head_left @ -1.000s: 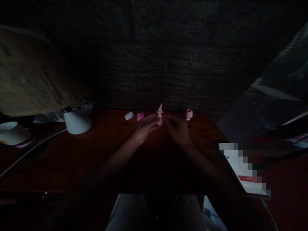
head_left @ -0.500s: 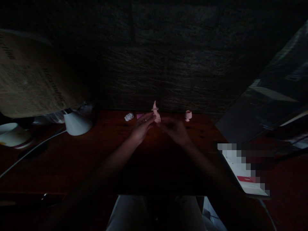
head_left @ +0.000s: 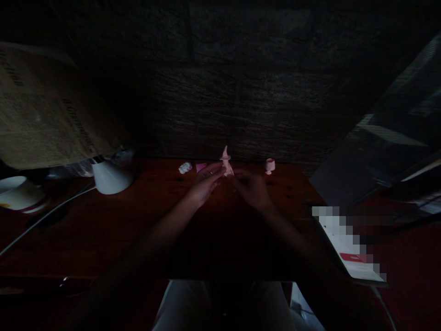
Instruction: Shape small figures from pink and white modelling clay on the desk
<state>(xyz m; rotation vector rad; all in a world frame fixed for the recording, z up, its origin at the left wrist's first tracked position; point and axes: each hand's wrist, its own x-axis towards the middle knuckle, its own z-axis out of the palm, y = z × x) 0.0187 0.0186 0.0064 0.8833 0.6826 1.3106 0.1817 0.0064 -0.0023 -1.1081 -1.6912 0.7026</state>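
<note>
A small pink figure with a pointed, brimmed hat-like top [head_left: 225, 158] stands nearly upright between my hands; it looks like modelling clay. Around its lower left side, the fingers of my left hand [head_left: 206, 186] are closed, with a ring on one of them. My right hand [head_left: 254, 187] pinches at the figure's lower right side, thumb and fingertips close together. Dim light hides exactly where those fingertips meet the figure. A small pink goblet [head_left: 270, 166] stands upright to the right of my right hand. Behind my left hand lies a flat pink piece [head_left: 200, 167].
A crumpled white lump [head_left: 185, 168] lies left of the pink piece. Farther left are a white cone-shaped object [head_left: 110, 178] with a cable, a cup [head_left: 21, 192] and a large brown paper bag [head_left: 51, 110]. A partly blurred-out device [head_left: 347, 248] sits at the right table edge. Stone wall behind.
The figure has tilted and shifted slightly to the right, turning a little in my fingers. The right hand's fingers have moved slightly around its base. Everything else stays in place.
</note>
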